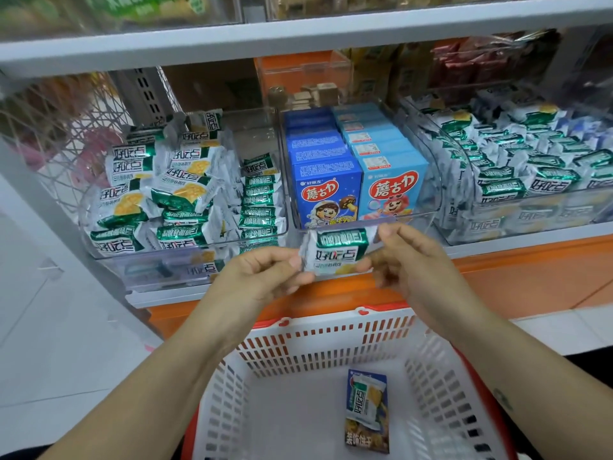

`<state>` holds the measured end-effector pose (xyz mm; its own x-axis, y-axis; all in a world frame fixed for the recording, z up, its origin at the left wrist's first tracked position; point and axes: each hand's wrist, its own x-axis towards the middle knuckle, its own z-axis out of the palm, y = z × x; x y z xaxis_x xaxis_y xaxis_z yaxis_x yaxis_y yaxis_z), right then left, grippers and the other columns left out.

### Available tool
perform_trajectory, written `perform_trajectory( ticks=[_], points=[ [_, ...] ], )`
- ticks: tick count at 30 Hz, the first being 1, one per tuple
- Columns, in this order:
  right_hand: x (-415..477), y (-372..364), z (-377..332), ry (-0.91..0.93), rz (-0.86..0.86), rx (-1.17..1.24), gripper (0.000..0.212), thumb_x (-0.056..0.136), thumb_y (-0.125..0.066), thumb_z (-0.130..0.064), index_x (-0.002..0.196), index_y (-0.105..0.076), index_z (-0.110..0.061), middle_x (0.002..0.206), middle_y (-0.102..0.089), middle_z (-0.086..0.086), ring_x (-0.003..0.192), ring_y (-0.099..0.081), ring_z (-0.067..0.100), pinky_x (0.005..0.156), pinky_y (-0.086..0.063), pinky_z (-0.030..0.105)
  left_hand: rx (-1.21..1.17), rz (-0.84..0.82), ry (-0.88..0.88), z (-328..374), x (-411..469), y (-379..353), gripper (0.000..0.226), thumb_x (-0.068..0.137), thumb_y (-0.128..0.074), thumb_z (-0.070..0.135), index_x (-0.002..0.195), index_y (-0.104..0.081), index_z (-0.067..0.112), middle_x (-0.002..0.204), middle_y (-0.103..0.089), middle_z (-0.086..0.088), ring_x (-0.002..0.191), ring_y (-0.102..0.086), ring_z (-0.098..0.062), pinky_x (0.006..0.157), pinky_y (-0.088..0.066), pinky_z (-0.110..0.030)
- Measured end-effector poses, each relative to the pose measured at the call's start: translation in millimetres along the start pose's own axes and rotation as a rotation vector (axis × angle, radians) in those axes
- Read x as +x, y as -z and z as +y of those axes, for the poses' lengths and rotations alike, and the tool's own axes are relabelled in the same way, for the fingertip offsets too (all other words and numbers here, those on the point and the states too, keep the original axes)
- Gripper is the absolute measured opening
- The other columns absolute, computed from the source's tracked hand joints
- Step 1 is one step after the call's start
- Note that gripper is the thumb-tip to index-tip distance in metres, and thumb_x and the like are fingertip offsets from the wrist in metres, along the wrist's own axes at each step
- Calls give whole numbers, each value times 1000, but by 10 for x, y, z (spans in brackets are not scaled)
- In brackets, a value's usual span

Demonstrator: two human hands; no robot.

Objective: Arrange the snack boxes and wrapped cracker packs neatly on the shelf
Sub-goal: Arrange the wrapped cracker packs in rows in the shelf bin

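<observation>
Head view, the only one: both hands are up in front of the shelf (517, 252), sharing one wrapped cracker pack (336, 252). The left hand (262, 277) pinches its left end and the right hand (408, 257) pinches its right end, fingers curled and thumbs on the wrapper. The pack's long axis runs left to right, printed face toward the camera. It hangs just below the front lip of the middle bin (421, 224), which holds the snack boxes: a dark blue row (326, 190) beside a light blue row (393, 187), upright and packed tight. That bin is not the pack's place. Matching green-and-white packs fill the left bin (109, 257) and the right bin (537, 214). In the left bin they lie mostly jumbled, except for a tidy edge-on column (260, 200) against its right wall. The left bin lies up and to the left of the hands, and the left hand is the nearer one to it. The right bin is farther off, up and to the right. My read is that the move turns on carrying the pack leftward and upward over the bin's front wall, and tipping it edge-on if it is to join the column. Below, a white basket (325, 346) sits under the forearms. One more pack (366, 400) lies on its floor, seemingly on top of a darker flat packet, long axis running toward the camera — so stocking is not yet finished.
</observation>
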<state>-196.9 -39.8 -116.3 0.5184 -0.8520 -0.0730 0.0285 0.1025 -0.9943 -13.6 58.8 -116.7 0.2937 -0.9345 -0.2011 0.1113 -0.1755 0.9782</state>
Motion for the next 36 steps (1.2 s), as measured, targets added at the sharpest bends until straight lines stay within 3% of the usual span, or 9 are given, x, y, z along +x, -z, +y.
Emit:
perform_trajectory(
  ticks=[3,5,8,10,12,17,23,28,36],
  points=[
    [-1,7,-2,-39,-51,-2,33,81,-53,-50,69,-64,-22,71,-69,4,64,-61,18,71,-50,34,73,31,-40,-25,-1,-1,35,72,-65,49,88,-76,19,97,-74,-2,96,-69,-17,93,-49,-36],
    [-9,10,23,-5,-57,-173,28,85,-59,-41,66,-62,-19,63,-65,-8,61,-61,7,74,-51,28,153,57,-80,-27,-8,-34,40,67,-70,59,93,-76,28,101,-74,1,101,-67,-18,99,-46,-42],
    [-24,2,35,9,-75,-261,16,81,-69,-29,85,-59,-18,61,-64,-9,59,-58,2,70,-48,18,120,163,-138,-54,17,-88,22,70,-76,35,90,-73,29,100,-73,-2,97,-68,-22,97,-49,-45],
    [-24,12,49,-34,-110,-293,32,78,-73,-28,105,-56,-25,71,-70,-5,74,-65,7,81,-50,27,91,171,-199,-69,45,-102,28,79,-71,10,99,-65,29,100,-70,11,90,-69,-13,85,-55,-32],
    [-42,-6,42,-38,-124,-333,35,81,-71,-27,112,-55,-27,80,-73,-7,84,-67,9,85,-51,36,53,137,-254,-39,39,-124,41,81,-64,-4,106,-58,28,91,-66,22,81,-67,-2,68,-54,-20],
    [-86,-31,34,45,-95,-364,3,90,-60,-28,91,-63,-28,85,-74,-10,85,-69,9,86,-52,43,76,121,-319,-42,24,-123,41,81,-63,-9,105,-60,24,98,-64,3,88,-64,-2,78,-52,-16],
    [-102,-34,34,165,-39,-363,17,91,-59,-20,81,-68,-30,85,-73,-10,84,-68,9,84,-53,29,83,110,-314,-80,50,-77,39,81,-61,-13,98,-63,22,100,-60,-7,90,-64,-11,75,-52,-15],
    [-132,-46,57,218,10,-322,25,91,-58,-15,78,-66,-34,77,-69,-24,76,-64,-6,69,-45,7,107,120,-313,-82,64,-90,35,82,-60,-13,89,-62,21,91,-62,4,91,-63,-10,70,-48,-11],
    [-100,-73,49,128,24,-126,22,94,-54,-10,85,-68,-24,83,-74,-14,79,-70,3,68,-50,11,249,131,-347,-54,21,-110,11,86,-65,12,88,-60,21,87,-64,3,77,-63,-8,75,-52,-21]
  ],
)
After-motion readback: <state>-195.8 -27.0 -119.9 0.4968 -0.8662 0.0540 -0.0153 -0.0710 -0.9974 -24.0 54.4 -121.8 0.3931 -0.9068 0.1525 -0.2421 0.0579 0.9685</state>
